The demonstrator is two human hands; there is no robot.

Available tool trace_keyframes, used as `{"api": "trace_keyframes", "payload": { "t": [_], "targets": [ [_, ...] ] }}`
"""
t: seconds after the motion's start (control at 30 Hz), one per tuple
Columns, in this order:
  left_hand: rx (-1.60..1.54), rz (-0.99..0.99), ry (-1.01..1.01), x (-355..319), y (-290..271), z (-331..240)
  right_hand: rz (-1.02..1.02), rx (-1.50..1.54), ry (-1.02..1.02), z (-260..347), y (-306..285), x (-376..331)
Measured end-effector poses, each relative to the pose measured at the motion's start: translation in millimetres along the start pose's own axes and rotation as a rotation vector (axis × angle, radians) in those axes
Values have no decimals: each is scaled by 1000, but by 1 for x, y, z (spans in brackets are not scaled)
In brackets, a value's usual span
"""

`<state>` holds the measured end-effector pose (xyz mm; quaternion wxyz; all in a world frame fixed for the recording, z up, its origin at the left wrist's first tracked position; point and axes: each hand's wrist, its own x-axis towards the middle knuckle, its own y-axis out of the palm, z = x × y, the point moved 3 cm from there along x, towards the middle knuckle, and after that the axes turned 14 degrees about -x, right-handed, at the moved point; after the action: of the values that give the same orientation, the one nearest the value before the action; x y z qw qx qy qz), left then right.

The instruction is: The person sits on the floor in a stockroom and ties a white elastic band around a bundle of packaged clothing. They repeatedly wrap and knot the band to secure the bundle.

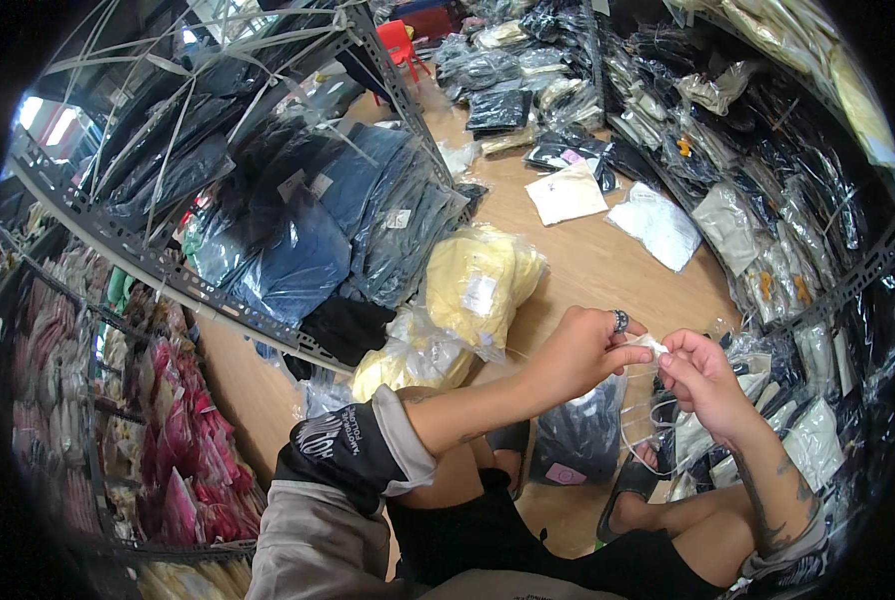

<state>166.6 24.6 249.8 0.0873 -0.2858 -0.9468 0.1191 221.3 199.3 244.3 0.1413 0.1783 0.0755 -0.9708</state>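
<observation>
My left hand (pixel 590 348) and my right hand (pixel 706 378) meet in front of me, right of the middle. Both are closed, thumb against fingers, pinching a white cord (pixel 650 345) that is bunched between the fingertips. Loose loops of it hang below toward my feet. A dark ring sits on a left finger. Beneath the hands, a dark garment in clear plastic (pixel 580 432) with a pink label lies on the floor between my legs. How the cord runs inside the fingers is hidden.
Yellow bagged bundles (pixel 483 285) lie by the left rack, which holds bagged denim garments (pixel 303 245). Bagged pink garments (pixel 183 465) fill a shelf farther left. Right, a metal rack (pixel 848 285) carries packed clothes. White packets (pixel 568 193) lie on the wooden floor (pixel 608 280); a red chair (pixel 400 48) stands far back.
</observation>
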Motion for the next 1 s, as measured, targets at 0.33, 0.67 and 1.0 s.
{"api": "trace_keyframes", "payload": {
  "t": [0.33, 0.67, 1.0],
  "targets": [
    [370, 37, 310, -3, 6, 16, -177, -180, -119, -10, 1, 6],
    [-118, 38, 180, -5, 10, 2, -337, -226, -289, -27, -5, 19],
    [-746, 49, -89, -9, 23, -5, -537, -350, -363, -2, -11, 4]
  ]
}}
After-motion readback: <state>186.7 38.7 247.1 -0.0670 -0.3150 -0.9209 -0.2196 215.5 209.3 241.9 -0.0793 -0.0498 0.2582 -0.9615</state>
